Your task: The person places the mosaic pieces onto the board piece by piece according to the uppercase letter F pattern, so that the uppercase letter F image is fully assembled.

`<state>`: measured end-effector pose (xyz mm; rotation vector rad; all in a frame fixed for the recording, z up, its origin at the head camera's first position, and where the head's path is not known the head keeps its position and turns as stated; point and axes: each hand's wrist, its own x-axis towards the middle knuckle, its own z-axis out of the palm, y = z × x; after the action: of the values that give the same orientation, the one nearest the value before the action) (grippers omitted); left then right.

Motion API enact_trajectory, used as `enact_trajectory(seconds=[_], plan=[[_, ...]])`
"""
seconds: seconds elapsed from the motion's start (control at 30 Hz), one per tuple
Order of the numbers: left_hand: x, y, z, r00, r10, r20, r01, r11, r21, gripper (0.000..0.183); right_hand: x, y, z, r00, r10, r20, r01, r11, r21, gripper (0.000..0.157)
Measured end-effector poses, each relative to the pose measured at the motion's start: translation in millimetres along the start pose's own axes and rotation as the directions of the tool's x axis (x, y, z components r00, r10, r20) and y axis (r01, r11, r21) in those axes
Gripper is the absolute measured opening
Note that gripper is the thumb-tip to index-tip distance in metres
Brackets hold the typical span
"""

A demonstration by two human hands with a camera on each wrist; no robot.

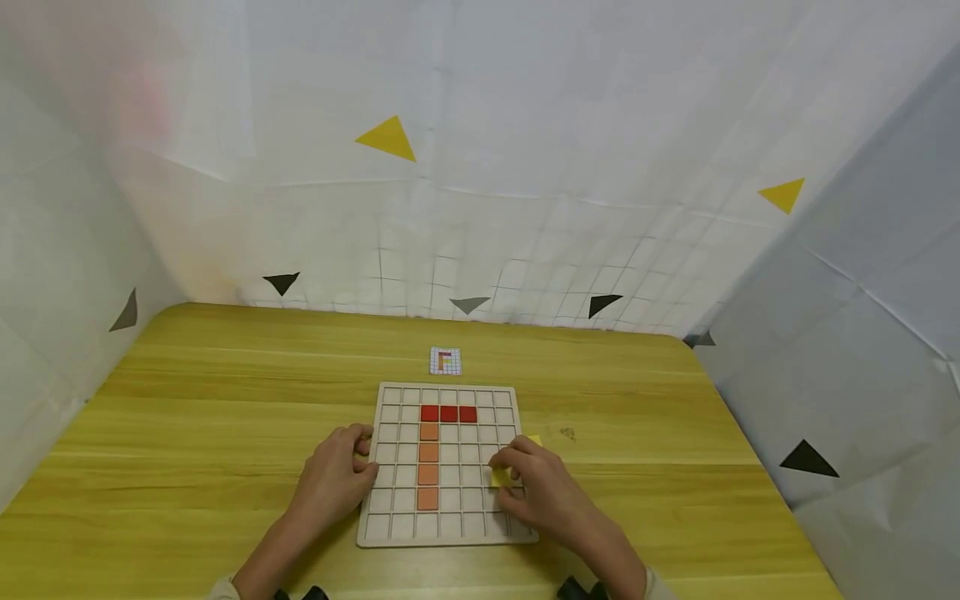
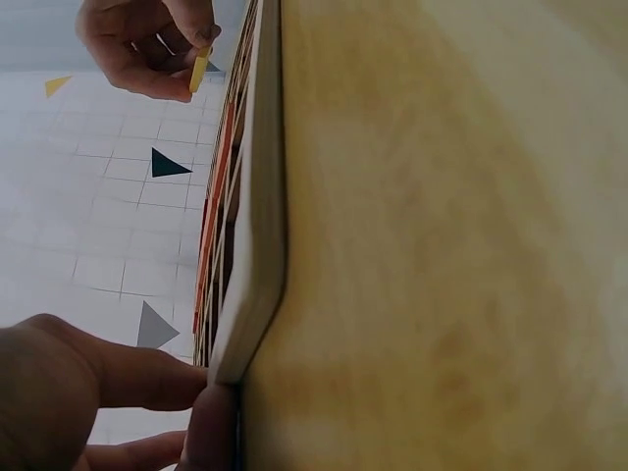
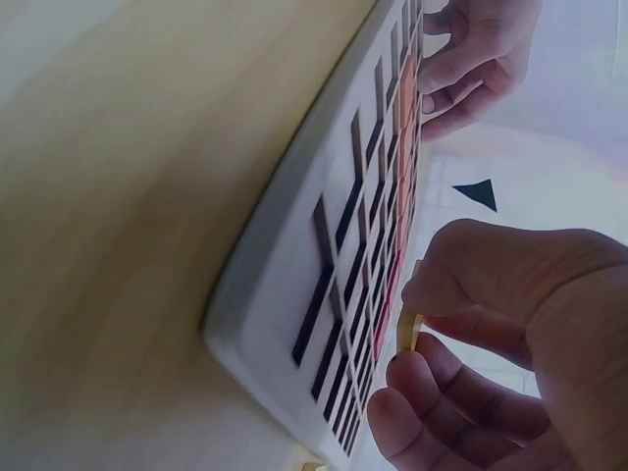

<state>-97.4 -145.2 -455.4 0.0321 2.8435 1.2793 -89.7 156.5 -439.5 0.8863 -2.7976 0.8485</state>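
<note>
A pale wooden grid board (image 1: 450, 540) lies on the table. Three red tiles (image 1: 448, 414) form a row in its upper part, and several orange tiles (image 1: 428, 452) run down a column below the leftmost red one. My left hand (image 1: 335, 473) holds the board's left edge; in the left wrist view its fingertips (image 2: 201, 388) meet at the rim. Over the board's right side, my right hand (image 1: 543, 492) pinches a yellow square tile (image 1: 500, 477) between thumb and fingers. The right wrist view shows this yellow tile (image 3: 409, 319) edge-on, raised above the grid.
Another yellow piece (image 1: 535, 439) lies by the board's right edge, partly behind my right hand. A small pattern card (image 1: 446, 361) sits beyond the board on the wooden table (image 1: 255, 400). White sheeting (image 1: 510, 217) with yellow, grey and black triangles surrounds the table's back and sides.
</note>
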Motion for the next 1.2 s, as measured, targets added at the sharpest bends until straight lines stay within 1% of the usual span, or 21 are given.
enact_trajectory(seconds=[0.2,0.33,0.7,0.97,1.2], plan=[[0.0,0.5,-0.4,1.0,0.01,0.0,-0.01,1.0,-0.005,0.042,4.3,-1.5,2.5,1.0,-0.026,-0.005,0.026,1.0,0.012,0.03],[1.1,0.5,0.4,1.0,0.002,0.001,-0.002,1.0,-0.005,0.043,7.2,-2.6,4.2,0.999,-0.045,-0.008,0.045,0.999,0.012,0.03],[1.7,1.1,1.1,1.0,-0.013,0.005,0.013,1.0,-0.018,0.045,14.9,-8.3,7.9,1.0,-0.027,0.015,0.027,0.999,0.029,0.027],[1.6,0.0,1.6,1.0,-0.012,0.002,0.012,1.0,-0.014,0.045,22.0,-13.3,10.8,0.999,-0.053,0.012,0.052,0.998,0.024,0.026],[1.5,-0.2,1.2,1.0,-0.007,-0.001,0.007,1.0,-0.014,0.046,28.4,-18.0,15.0,0.997,-0.077,0.029,0.076,0.997,0.028,0.025]])
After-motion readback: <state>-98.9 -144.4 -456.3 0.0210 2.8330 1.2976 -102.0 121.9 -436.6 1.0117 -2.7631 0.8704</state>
